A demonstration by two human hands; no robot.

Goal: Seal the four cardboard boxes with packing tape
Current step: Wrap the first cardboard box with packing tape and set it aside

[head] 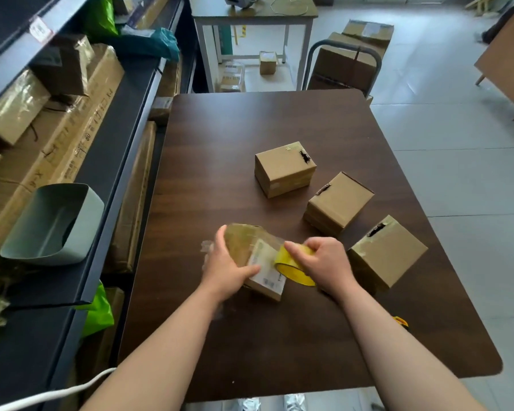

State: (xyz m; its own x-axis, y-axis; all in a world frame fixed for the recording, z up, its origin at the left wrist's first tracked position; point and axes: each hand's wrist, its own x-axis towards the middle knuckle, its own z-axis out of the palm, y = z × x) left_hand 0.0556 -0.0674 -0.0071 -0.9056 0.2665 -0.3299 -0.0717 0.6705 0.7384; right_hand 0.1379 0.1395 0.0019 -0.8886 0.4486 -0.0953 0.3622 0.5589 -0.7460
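Both hands are busy on the dark wood-grain bench (pixel 220 143). The left hand (pixel 229 268) clasps a tilted, tape-glossed labelled box (pixel 258 256). Touching the box's right end is the yellow tape roll (pixel 294 265), clenched in the right hand (pixel 327 262), so the strip looks set to run leftward. Three plain boxes (pixel 339 207) wait further right, with dark torn slots on top.

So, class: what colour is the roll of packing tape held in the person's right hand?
Yellow: the tape roll gripped by the right hand shows clearly in the head view.
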